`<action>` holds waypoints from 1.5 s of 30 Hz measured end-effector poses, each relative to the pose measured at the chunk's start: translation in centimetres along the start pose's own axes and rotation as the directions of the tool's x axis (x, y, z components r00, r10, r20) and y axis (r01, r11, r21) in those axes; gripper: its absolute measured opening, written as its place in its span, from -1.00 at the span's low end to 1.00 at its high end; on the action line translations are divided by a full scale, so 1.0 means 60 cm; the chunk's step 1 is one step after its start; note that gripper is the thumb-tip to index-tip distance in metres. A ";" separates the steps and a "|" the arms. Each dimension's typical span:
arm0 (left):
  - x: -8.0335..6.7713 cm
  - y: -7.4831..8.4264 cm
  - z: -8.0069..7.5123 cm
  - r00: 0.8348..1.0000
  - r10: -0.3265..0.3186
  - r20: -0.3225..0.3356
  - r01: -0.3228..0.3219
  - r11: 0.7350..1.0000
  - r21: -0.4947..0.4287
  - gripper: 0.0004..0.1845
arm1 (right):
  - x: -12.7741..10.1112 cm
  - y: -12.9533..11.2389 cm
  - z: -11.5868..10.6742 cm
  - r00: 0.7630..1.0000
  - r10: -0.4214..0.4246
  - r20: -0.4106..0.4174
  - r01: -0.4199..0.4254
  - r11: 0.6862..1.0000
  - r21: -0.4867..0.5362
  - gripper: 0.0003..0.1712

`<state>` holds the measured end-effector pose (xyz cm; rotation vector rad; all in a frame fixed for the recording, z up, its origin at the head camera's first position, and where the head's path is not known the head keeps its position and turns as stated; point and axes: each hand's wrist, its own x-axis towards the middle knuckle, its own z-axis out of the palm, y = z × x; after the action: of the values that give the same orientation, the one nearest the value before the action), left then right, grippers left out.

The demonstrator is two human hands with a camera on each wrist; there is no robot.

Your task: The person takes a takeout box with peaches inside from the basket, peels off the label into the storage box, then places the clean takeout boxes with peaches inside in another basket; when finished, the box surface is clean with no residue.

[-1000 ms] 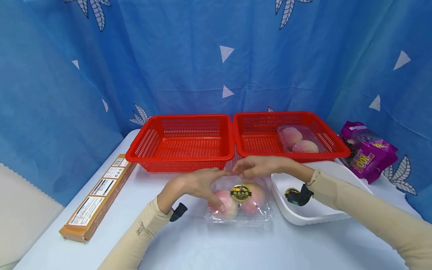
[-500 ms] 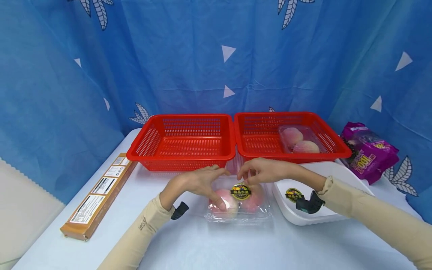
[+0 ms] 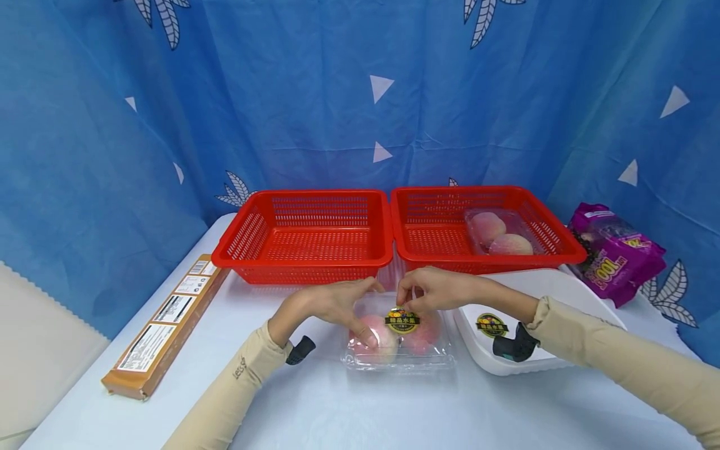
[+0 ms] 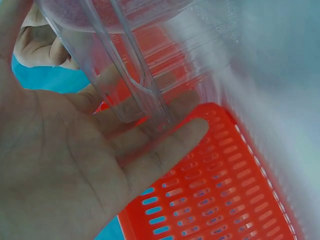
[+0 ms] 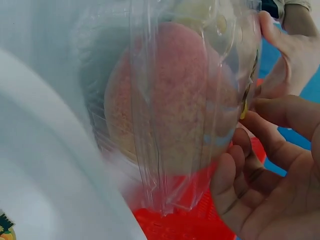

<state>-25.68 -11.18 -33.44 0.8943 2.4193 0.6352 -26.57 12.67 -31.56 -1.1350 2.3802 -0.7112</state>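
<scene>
A clear plastic fruit box [image 3: 444, 361] with two pink peaches [image 3: 374, 340] inside sits on the table in front of me. On its lid is a round black and gold sticker [image 3: 402, 321]. My left hand [image 3: 329, 304] holds the box at its left side, thumb on the lid; in the left wrist view its fingers [image 4: 165, 155] reach along the box's far side. My right hand [image 3: 444, 289] pinches the sticker's far edge between thumb and forefinger, also seen from the side in the right wrist view, the other fingers curled by the box.
Behind stand two red baskets [image 3: 304, 275], the right one holding another box of peaches [image 3: 506, 234]. At right is a white tub [image 3: 489, 365] with a similar sticker [image 3: 492, 325] in it, beside a purple bag [image 3: 615, 256]. A long brown box [image 3: 163, 331] lies left.
The right hand has shifted slightly right and down onto the sticker's far edge, its fingertips now pinching there. The left hand stays on the box. The sticker in the tub shows more fully.
</scene>
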 end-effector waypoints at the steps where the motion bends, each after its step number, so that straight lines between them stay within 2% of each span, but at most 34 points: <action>1: 0.000 0.000 0.000 1.000 -0.001 0.002 0.001 1.000 0.000 0.04 | 0.001 0.000 0.001 1.000 0.008 0.001 -0.008 1.000 0.004 -0.91; 6: 0.003 -0.003 0.001 1.000 0.001 0.004 -0.001 1.000 0.004 0.05 | 0.007 -0.004 0.009 0.999 0.050 -0.004 -0.050 0.999 0.009 -0.93; 14: 0.002 -0.004 0.002 1.000 0.001 -0.001 -0.001 1.000 0.005 0.03 | 0.010 -0.009 0.011 0.997 0.072 -0.007 -0.071 0.997 0.040 -0.90; 25: 0.003 -0.005 0.001 1.000 0.003 0.007 -0.003 1.000 -0.008 0.04 | -0.006 -0.011 0.005 0.998 0.055 0.017 -0.057 0.977 0.207 -0.96; 28: 0.003 -0.005 0.002 1.000 0.001 0.008 -0.001 1.000 -0.011 0.05 | -0.013 -0.010 0.002 0.998 0.057 0.000 -0.055 0.965 0.255 -0.95; 34: 0.004 -0.003 0.003 1.000 0.010 0.002 -0.010 1.000 -0.013 0.03 | -0.037 -0.001 -0.018 0.997 0.061 -0.046 -0.046 0.961 0.273 -0.91; 37: 0.004 -0.003 0.003 1.000 0.015 -0.001 -0.015 1.000 -0.017 0.02 | -0.056 0.016 -0.036 0.998 0.064 -0.013 -0.058 0.958 0.281 -0.87; 40: 0.003 -0.004 0.003 1.000 0.014 -0.002 -0.014 1.000 -0.020 0.02 | -0.079 0.040 -0.057 0.994 0.092 0.057 -0.104 0.953 0.285 -0.84; 45: 0.001 -0.006 0.004 1.000 0.009 0.005 -0.009 1.000 -0.025 0.03 | -0.121 0.088 -0.093 0.961 0.202 0.190 -0.251 0.924 0.288 -0.80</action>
<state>-25.78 -11.31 -33.83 0.8957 2.3989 0.6643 -28.54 22.78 -29.34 -0.7405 2.1281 -0.8440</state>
